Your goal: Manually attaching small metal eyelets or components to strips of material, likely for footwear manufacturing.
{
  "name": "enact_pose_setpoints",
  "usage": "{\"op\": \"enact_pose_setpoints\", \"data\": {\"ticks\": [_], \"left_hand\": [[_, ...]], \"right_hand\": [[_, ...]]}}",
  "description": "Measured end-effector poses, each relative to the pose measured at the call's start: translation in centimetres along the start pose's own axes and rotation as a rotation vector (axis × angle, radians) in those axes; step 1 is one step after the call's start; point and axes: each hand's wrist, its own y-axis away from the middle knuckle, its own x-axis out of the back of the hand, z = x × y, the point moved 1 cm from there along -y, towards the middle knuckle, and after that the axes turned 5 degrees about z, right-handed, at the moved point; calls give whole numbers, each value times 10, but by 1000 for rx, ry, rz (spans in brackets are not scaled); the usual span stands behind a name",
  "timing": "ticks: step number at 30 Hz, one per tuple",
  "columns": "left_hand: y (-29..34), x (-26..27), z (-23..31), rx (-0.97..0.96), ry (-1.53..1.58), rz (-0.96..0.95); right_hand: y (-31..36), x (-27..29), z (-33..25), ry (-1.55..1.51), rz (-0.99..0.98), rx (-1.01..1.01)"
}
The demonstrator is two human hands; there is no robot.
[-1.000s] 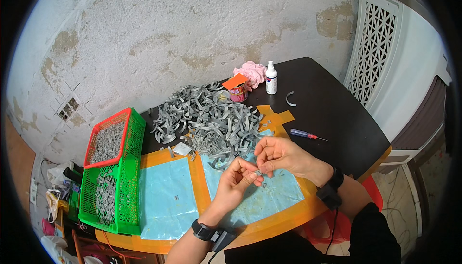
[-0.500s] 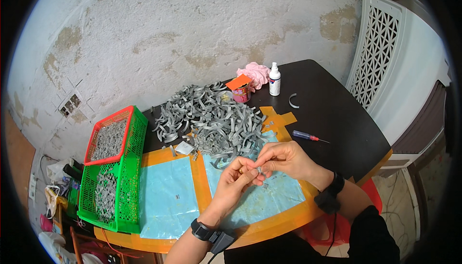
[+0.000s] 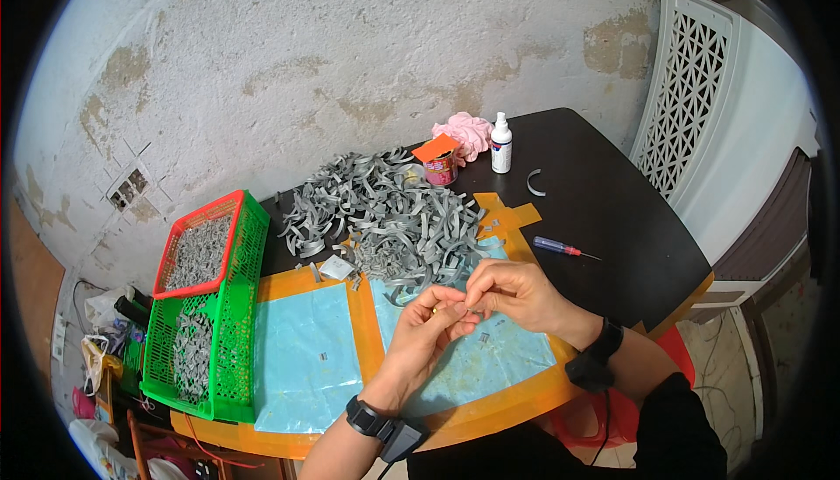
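Observation:
My left hand (image 3: 426,327) and my right hand (image 3: 516,294) meet over the blue sheet (image 3: 306,353), fingertips pinched close together. What they hold is hidden by the fingers; a tiny yellowish spot shows at the left fingers. Just beyond my hands lies a large heap of curved grey strips (image 3: 385,209), with smaller grey bits at its near edge. A few tiny grey pieces (image 3: 484,337) rest on the sheet beneath my hands.
On the left, a red basket (image 3: 158,280) of small grey pieces sits on a green basket (image 3: 234,366) that holds more. Towards the back stand a tin (image 3: 440,169), a pink cloth (image 3: 468,134) and a white spray bottle (image 3: 500,149). A screwdriver (image 3: 560,246) and a single curved strip (image 3: 530,184) lie on the right.
A small grey piece that showed between my fingertips is no longer visible. My right fingers have drawn up slightly; my left hand stays almost in place.

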Motion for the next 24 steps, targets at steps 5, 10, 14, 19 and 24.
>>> {"op": "enact_pose_setpoints", "data": {"ticks": [5, 10, 14, 19, 24], "left_hand": [[0, 4, -1, -14, -15, 18], [2, 3, 2, 13, -118, 71], [0, 7, 0, 16, -108, 77], [-3, 16, 6, -53, -182, 81], [-6, 21, 10, -120, -128, 90]], "right_hand": [[2, -1, 5, -209, 50, -166], [1, 3, 8, -32, -15, -68], [-2, 1, 10, 183, -58, 68], [-3, -2, 4, 183, -2, 81], [-2, 4, 0, 7, -85, 3]]}}
